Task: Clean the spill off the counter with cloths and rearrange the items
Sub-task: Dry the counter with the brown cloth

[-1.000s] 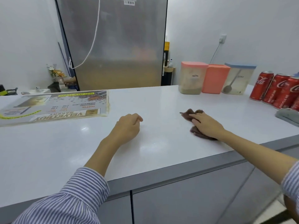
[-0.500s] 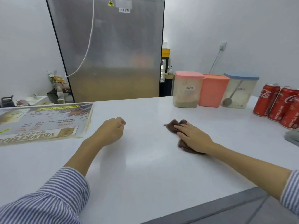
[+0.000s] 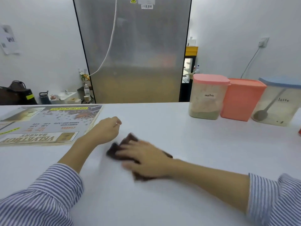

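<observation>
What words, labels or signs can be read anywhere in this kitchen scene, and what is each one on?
"mocha": label on the pink-lidded container.
"latte": label on the blue-lidded container.
"VELVETBOY BAKERY", upside down: menu board lying on the counter.
"MUST TRY IN TAIWAN", "COFFEE", "AMERICANO", upside down, small and only partly sure: same board; its prices are blurred.
Yellow flame warning triangle and a barcode sticker, digits unreadable: steel fridge.
Wall paper: too blurred.
</observation>
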Available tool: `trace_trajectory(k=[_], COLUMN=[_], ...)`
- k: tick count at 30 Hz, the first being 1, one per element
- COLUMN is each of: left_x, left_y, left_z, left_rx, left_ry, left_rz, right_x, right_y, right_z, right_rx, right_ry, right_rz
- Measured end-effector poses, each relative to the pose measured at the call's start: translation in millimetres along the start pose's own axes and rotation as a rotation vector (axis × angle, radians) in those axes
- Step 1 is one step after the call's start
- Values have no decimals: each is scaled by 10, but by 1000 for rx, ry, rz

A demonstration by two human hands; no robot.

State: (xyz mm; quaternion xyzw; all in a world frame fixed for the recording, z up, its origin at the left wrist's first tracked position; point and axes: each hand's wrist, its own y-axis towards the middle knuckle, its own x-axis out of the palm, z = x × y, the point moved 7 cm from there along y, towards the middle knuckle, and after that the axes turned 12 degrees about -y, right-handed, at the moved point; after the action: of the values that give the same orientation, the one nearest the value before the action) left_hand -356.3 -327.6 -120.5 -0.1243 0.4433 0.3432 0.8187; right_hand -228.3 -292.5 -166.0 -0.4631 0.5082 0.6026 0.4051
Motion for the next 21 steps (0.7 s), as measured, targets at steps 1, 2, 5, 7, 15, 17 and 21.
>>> trace_trajectory(k=[1, 2, 5, 7, 15, 17, 21], left_x=[7, 3, -63, -142, -372, -425, -536], left_y=[40, 73, 82, 16, -427, -491, -596], left_z=[38, 55, -2, -113, -607, -600, -444], left_rx=[6, 5, -31, -77, -257, -245, -172], left_ry=[0, 0, 3, -2, -26, -33, -36], left_rz=[0, 1, 20, 43, 100, 125, 155], right_x=[-14, -33, -45, -10, 368, 281, 22], right_y=[-95, -166, -128, 86, 992, 866, 330], right_z=[-102, -75, 482, 1006, 852, 188, -738], right_rx=[-98, -142, -29, 153, 285, 104, -256], right_ry=[44, 95, 171, 133, -60, -17, 84], right_rz=[-15, -39, -80, -71, -38, -37, 14])
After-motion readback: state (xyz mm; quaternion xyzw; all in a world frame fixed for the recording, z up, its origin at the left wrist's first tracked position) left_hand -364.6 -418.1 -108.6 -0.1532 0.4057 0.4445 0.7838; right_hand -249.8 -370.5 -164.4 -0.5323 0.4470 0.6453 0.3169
